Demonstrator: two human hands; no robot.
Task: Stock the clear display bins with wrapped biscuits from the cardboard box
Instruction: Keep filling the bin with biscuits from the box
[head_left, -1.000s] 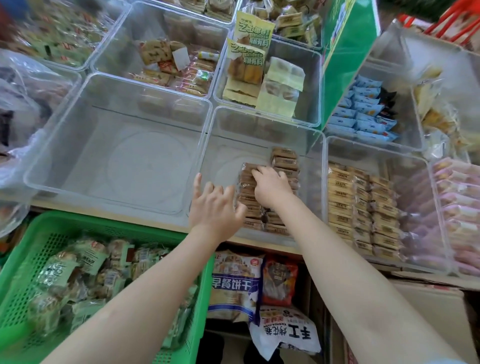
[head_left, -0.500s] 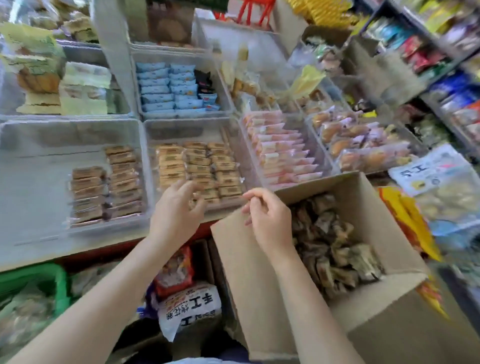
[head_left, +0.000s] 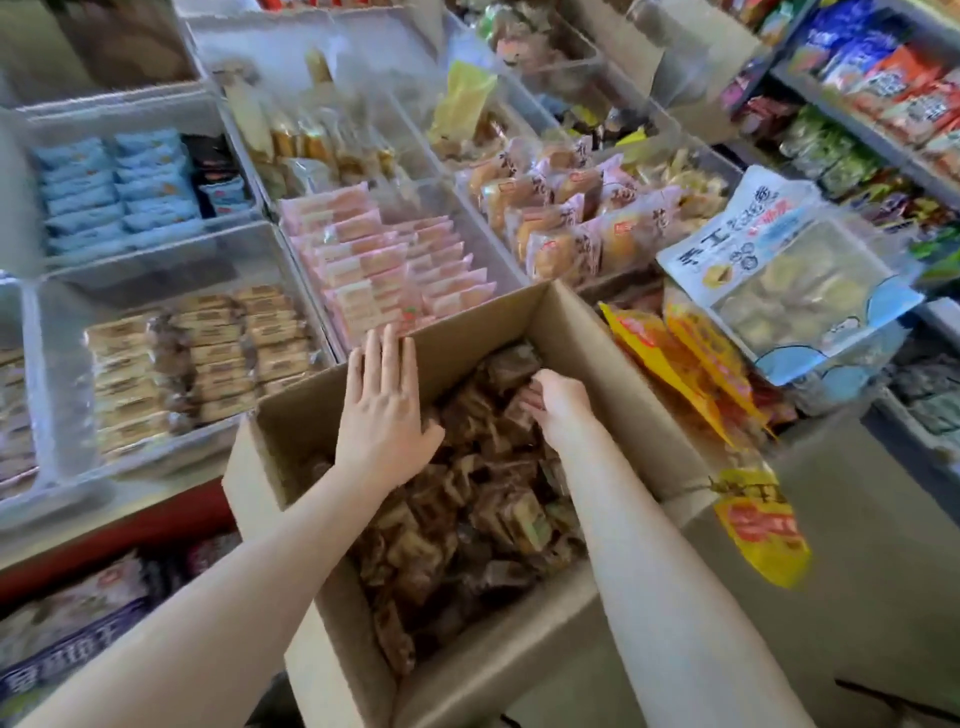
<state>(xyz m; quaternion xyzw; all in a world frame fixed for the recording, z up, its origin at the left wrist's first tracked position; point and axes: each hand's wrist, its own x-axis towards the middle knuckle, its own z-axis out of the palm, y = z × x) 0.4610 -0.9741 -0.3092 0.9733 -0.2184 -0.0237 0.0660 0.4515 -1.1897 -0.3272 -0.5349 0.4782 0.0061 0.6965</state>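
An open cardboard box (head_left: 613, 343) stands in front of me, filled with loose brown wrapped biscuits (head_left: 488, 514). My left hand (head_left: 382, 410) hovers flat over the box's far left side, fingers straight and reaching past the far wall's rim. Deep in the box, my right hand (head_left: 558, 405) curls its fingers into the biscuits at the far right; whether it holds any is hidden. A clear display bin (head_left: 62, 426) to the left holds rows of tan wrapped biscuits (head_left: 208, 353).
More clear bins hold pink packets (head_left: 395, 265), blue packets (head_left: 114, 192) and round cakes (head_left: 571, 213). Yellow snack bags (head_left: 691, 369) and a large pale bag (head_left: 789, 280) lie right of the box. Shelves of packets rise at the far right.
The view swung right from the left bins to the box. Both hands left the bin with stacked biscuits and moved into the box; the right hand now digs among the biscuits.
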